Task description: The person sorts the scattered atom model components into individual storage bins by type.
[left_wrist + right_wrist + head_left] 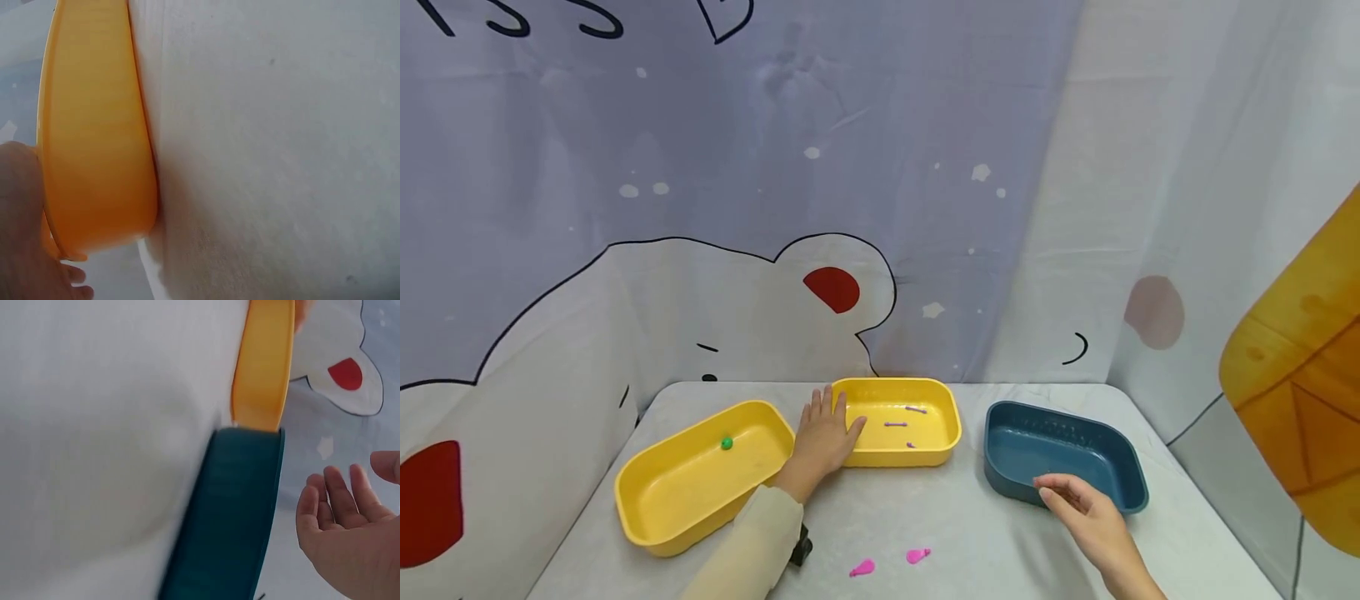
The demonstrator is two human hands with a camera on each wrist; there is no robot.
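Two pink pieces [889,562] lie nearest; right hand [1086,510], fingers loosely spread, hovers at the blue tray's [1120,475] six-o'clock rim; left hand [824,437] rests flat on the middle yellow tray [940,400].

**Materials and finishes on the table**

The middle yellow tray [934,446] was seen to be smooth moulded plastic with a soft sheen, its outer wall faintly glossy in the left wrist view [94,144]. The same plastic and finish were noted on the left yellow tray [647,512]. The blue tray [1120,467] was judged plastic too, its finish duller, with a fine ribbed texture visible on its floor. The table [985,533] was covered in a matt, pale grey cloth, slightly fuzzy at close range. The backdrop [925,208] was recorded as thin printed fabric, matt and creased. Two small pink pieces [917,555] looked like smooth plastic.
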